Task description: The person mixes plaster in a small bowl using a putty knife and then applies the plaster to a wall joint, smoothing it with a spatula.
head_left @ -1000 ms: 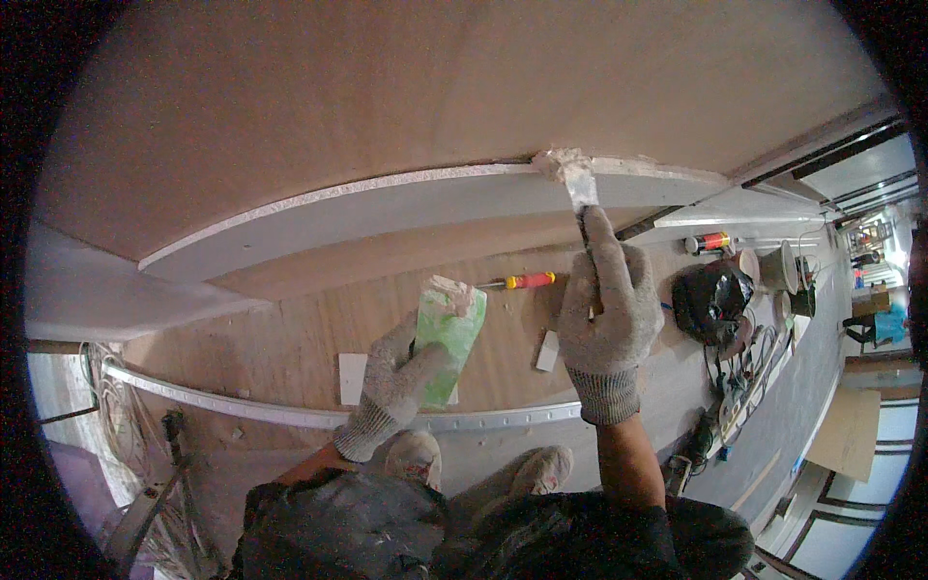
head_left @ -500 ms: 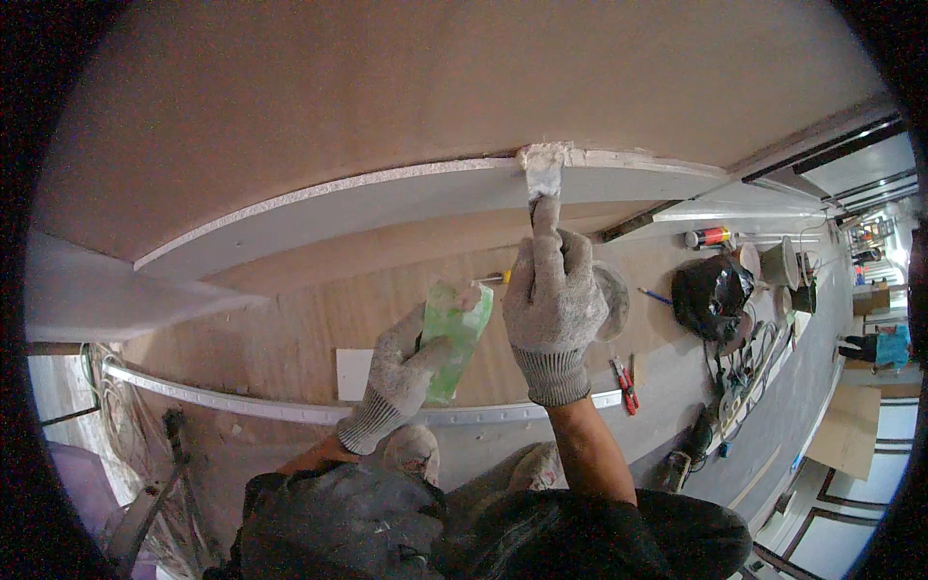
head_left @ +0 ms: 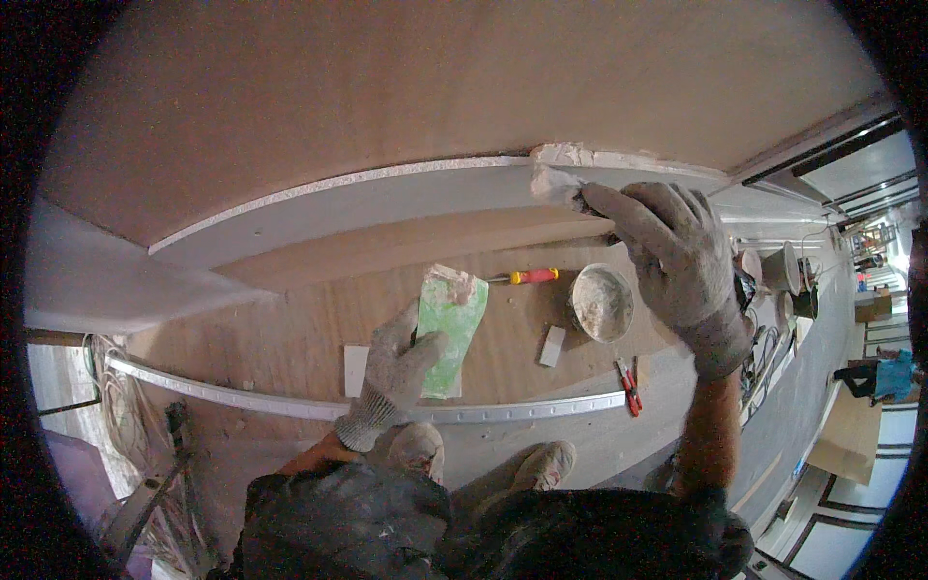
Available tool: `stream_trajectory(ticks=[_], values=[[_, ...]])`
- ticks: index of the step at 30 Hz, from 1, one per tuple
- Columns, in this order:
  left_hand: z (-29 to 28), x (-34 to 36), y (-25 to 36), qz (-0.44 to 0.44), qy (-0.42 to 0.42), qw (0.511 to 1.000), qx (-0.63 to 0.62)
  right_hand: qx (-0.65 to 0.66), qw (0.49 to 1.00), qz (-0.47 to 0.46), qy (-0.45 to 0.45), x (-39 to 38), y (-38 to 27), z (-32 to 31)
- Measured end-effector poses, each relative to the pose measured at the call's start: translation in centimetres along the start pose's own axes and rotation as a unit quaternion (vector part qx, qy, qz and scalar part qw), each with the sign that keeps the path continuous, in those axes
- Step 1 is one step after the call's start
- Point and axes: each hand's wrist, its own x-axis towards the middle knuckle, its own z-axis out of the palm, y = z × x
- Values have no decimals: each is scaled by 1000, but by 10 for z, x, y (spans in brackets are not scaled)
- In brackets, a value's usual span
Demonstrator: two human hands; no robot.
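My gloved left hand (head_left: 387, 369) grips an upright green-faced board scrap (head_left: 450, 319) with pale filler on its top end. My gloved right hand (head_left: 677, 253) is closed on a filler-smeared putty knife (head_left: 561, 186), whose blade is at the edge of a long white board strip (head_left: 377, 206) under the broad brown panel (head_left: 454, 77). A pale lump of filler (head_left: 565, 153) sits on that edge. Below, on a plywood surface (head_left: 271, 348), lie a red-and-yellow screwdriver (head_left: 532, 276), a round bowl (head_left: 601, 302) with filler residue and a small white block (head_left: 552, 346).
Red-handled pliers (head_left: 631, 391) lie by a perforated metal strip (head_left: 232, 396) near my feet. Cables (head_left: 121, 416) are at the left. Buckets (head_left: 778, 271) and loose tools line the right. A person in blue (head_left: 889, 372) is in the distance at the far right.
My right hand first moved left, then swung right and tilted, turning the knife blade sideways along the edge. The bowl beneath it is now uncovered. My left hand stays almost in place.
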Motion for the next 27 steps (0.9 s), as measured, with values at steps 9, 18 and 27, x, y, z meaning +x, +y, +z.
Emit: stream_trajectory(ticks=[9, 18, 27], values=[[7, 0, 8, -1, -13, 1000, -26, -177, 974, -113, -89, 35, 35, -20], [8, 2, 6, -22, -9, 999, -31, -178, 961, -185, -104, 53, 48, -26], [13, 4, 7, -56, -9, 997, -53, -163, 957, -192, -141, 54, 64, -30]])
